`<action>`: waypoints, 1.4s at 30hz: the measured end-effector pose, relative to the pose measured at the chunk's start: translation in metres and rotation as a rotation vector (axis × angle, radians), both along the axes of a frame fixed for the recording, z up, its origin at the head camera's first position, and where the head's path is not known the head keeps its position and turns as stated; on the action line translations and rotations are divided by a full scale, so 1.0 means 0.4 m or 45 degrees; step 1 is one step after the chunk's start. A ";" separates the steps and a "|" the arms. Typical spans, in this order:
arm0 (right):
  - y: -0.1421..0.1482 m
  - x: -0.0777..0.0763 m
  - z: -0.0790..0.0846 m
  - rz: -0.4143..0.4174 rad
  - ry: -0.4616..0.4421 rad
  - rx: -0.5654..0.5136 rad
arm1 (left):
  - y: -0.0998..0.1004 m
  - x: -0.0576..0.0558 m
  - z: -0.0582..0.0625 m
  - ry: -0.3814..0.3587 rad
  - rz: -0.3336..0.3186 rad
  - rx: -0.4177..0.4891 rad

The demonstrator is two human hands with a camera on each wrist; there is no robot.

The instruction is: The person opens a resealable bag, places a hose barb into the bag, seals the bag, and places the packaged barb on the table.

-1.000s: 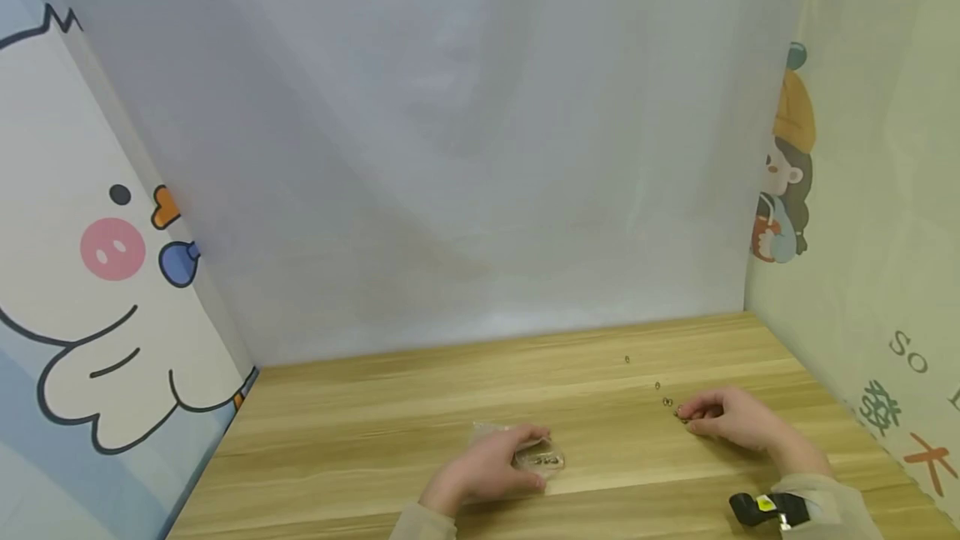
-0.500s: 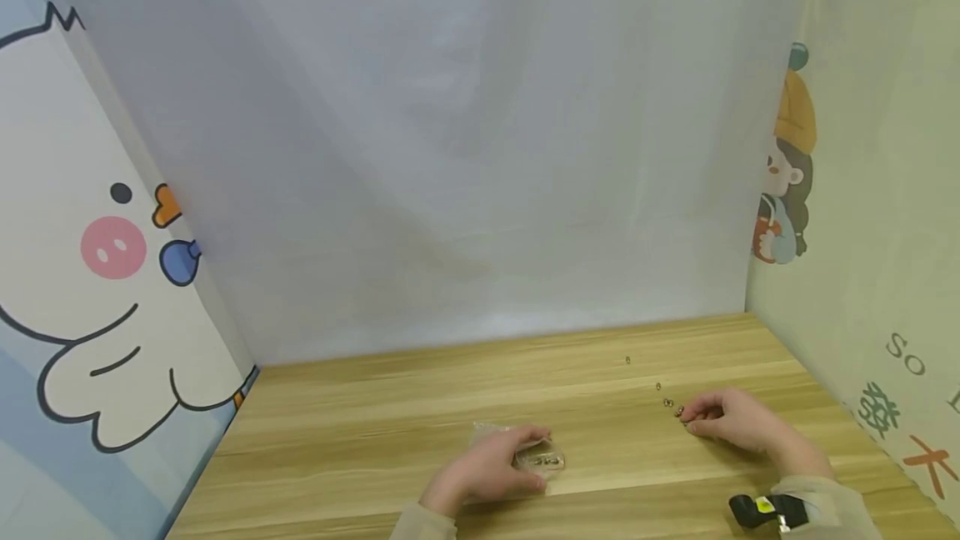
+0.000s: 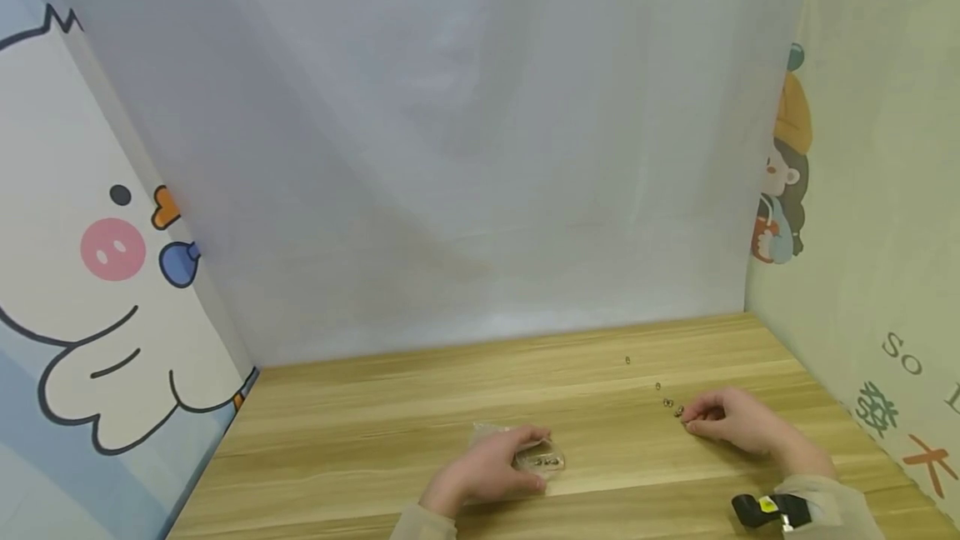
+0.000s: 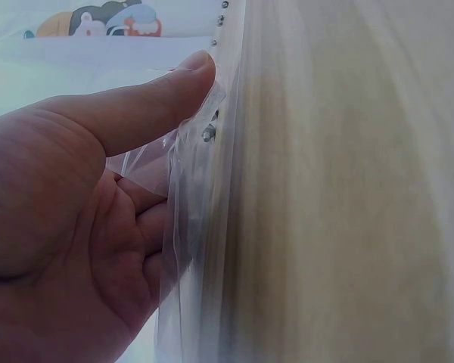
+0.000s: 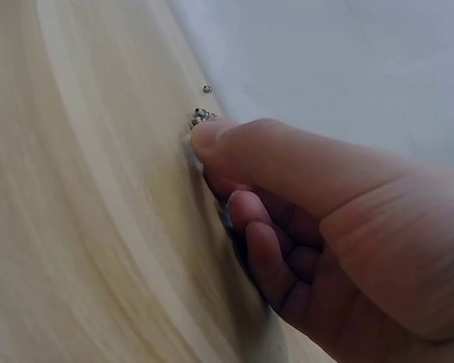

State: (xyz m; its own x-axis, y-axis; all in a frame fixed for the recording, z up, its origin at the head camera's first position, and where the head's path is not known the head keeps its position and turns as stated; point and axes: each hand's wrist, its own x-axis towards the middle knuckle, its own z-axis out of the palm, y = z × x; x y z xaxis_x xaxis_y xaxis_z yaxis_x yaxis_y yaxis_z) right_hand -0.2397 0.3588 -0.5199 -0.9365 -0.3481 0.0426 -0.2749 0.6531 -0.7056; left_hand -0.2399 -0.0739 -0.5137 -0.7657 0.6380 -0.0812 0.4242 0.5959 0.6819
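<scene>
One clear plastic bag [image 4: 180, 189], on the tabletop [image 3: 360, 432], gripped by the left hand [image 3: 491, 463]; several small metal pieces [image 3: 547, 462] inside. One right hand [image 3: 738, 421], thumb and fingertips drawn narrow at the near end of a loose line of similar loose pieces [image 3: 667, 402]; whether one is pinched cannot be told. Farthest piece [image 3: 627, 360] lies apart, toward the white backdrop [image 3: 480, 148].
</scene>
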 end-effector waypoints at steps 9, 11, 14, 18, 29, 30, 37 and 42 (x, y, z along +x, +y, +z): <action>-0.003 0.004 0.008 -0.008 -0.091 -0.056 | 0.000 0.004 0.000 0.007 0.003 0.000; -0.008 0.003 0.010 -0.016 -0.084 -0.039 | 0.000 0.004 0.001 0.010 0.003 0.001; -0.018 0.000 0.015 -0.015 -0.057 -0.017 | 0.000 0.002 0.002 0.010 0.002 0.004; -0.033 -0.005 0.022 0.014 -0.039 -0.029 | 0.000 0.002 0.004 0.005 -0.003 0.003; -0.083 -0.011 0.031 0.017 0.021 -0.035 | -0.001 0.001 0.004 -0.004 0.004 -0.001; -0.090 -0.012 0.032 0.016 0.022 -0.037 | -0.001 0.000 0.004 0.001 0.004 -0.003; -0.161 -0.021 0.033 0.054 0.051 -0.042 | 0.000 0.001 0.001 0.007 0.010 -0.013; -0.226 -0.024 0.022 0.134 0.060 -0.100 | -0.001 0.000 -0.001 0.018 0.015 -0.014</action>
State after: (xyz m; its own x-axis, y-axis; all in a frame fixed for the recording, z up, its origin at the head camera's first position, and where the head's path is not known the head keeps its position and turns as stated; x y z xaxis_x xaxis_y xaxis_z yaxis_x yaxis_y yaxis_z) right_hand -0.2492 0.2684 -0.5109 -0.8912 -0.4383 0.1169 -0.3734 0.5623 -0.7378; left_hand -0.2398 -0.0743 -0.5140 -0.7741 0.6283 -0.0775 0.4268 0.6083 0.6692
